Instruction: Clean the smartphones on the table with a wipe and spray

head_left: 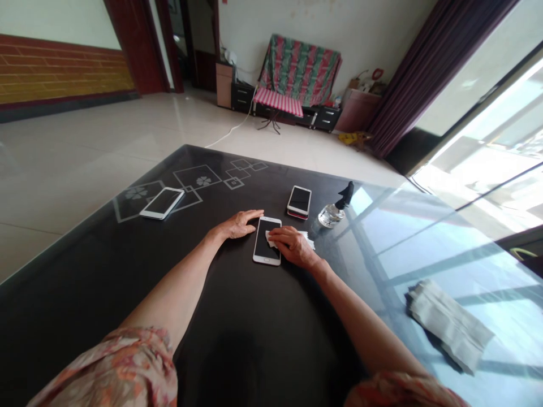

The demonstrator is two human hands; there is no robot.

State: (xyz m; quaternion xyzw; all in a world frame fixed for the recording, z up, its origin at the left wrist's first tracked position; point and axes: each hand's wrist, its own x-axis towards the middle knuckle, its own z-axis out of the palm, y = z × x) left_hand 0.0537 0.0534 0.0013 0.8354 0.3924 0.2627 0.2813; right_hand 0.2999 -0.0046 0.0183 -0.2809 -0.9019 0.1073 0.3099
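Note:
A white smartphone [262, 247] with a dark screen lies flat on the black glossy table [229, 305] in front of me. My left hand [237, 225] rests at its upper left edge, fingers stretched out and holding nothing. Over the right side of the screen, my right hand [293, 246] presses a white tissue [306, 238] against the glass, its fingers closed on it. Part of the tissue sticks out on both sides of the hand. Beyond the right hand, another white phone [299, 199] lies on top of a red-edged one [297, 215].
A clear spray bottle [331, 216] with a black nozzle stands right of the stacked phones. At the far left lies another white phone [163, 203]. A crumpled grey cloth or packet [449, 322] is on the right. Beyond the table stands a small striped folding table [278, 102].

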